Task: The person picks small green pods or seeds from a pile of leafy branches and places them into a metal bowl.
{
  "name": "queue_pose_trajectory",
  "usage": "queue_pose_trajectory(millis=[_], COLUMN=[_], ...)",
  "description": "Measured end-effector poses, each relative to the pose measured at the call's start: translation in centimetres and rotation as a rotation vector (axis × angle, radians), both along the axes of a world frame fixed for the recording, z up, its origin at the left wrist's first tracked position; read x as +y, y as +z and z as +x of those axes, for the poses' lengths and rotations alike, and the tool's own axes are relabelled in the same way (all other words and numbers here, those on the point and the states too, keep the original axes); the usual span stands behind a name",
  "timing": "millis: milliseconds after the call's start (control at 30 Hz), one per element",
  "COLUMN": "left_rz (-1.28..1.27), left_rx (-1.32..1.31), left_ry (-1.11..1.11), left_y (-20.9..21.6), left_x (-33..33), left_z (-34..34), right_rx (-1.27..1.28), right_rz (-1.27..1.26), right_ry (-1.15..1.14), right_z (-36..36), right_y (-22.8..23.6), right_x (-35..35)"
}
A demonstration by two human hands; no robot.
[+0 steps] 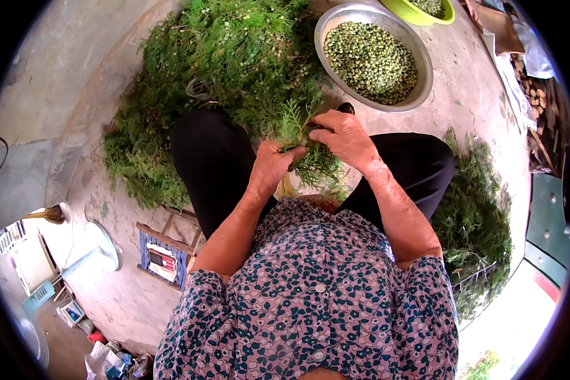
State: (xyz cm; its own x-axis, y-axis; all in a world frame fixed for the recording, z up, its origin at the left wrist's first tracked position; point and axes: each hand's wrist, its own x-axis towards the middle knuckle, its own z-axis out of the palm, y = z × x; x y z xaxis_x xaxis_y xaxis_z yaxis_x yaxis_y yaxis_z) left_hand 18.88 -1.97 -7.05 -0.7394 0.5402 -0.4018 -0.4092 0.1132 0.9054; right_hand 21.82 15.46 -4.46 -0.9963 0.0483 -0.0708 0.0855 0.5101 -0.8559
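Between my knees, both hands meet over a leafy green conifer sprig [292, 121]. My left hand [271, 168] is closed around its lower stem, thumb pointing to the right. My right hand [344, 138] pinches the sprig from the other side, its fingers curled; whether a small cone is between the fingertips is hidden. More foliage hangs below the hands. Beyond my knees lies a big heap of cut conifer branches [234, 60]. At the far right of that heap, a metal basin [425, 66] holds many small round green cones [370, 60].
A yellow-green basin [418, 17] with more cones stands behind the metal one. Darker branches [472, 221] lie beside my right knee. A small wooden stool [166, 256] with a blue woven seat is at my left. A broom head [52, 215] and stacked firewood [537, 98] are farther out.
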Motion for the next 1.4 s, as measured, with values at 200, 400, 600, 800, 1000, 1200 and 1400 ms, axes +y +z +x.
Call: queue_pose_trajectory(millis=[200, 400, 600, 800, 1000, 1200, 1400], left_rz=[0.074, -0.010, -0.020, 0.058, 0.053, 0.120, 0.098], left_rx=[0.016, -0.013, -0.021, 0.110, 0.007, -0.033, 0.099], left_ry=[0.061, 0.114, 0.094, 0.056, 0.090, 0.229, 0.121], left_y=[0.3, 1.1, 1.6, -0.6, 1.2, -0.5, -0.2], left_x=[0.0, -0.6, -0.1, -0.2, -0.2, -0.7, -0.8], left_z=[0.0, 0.2, -0.1, 0.1, 0.4, 0.1, -0.2], right_rx=[0.022, -0.156, -0.244, 0.094, -0.343, 0.293, 0.470], right_rz=[-0.074, -0.987, -0.506, 0.009, -0.363, -0.279, 0.822], right_ry=[-0.124, -0.432, -0.102, 0.076, -0.149, -0.423, -0.487], right_z=[0.0, -0.2, 0.4, 0.5, 0.4, -0.5, -3.2], right_y=[0.2, 1.6, 1.9, -0.5, 1.4, 4.5, 2.9], right_x=[-0.4, 1.3, -0.5, -2.0, -1.7, 2.6, 13.0])
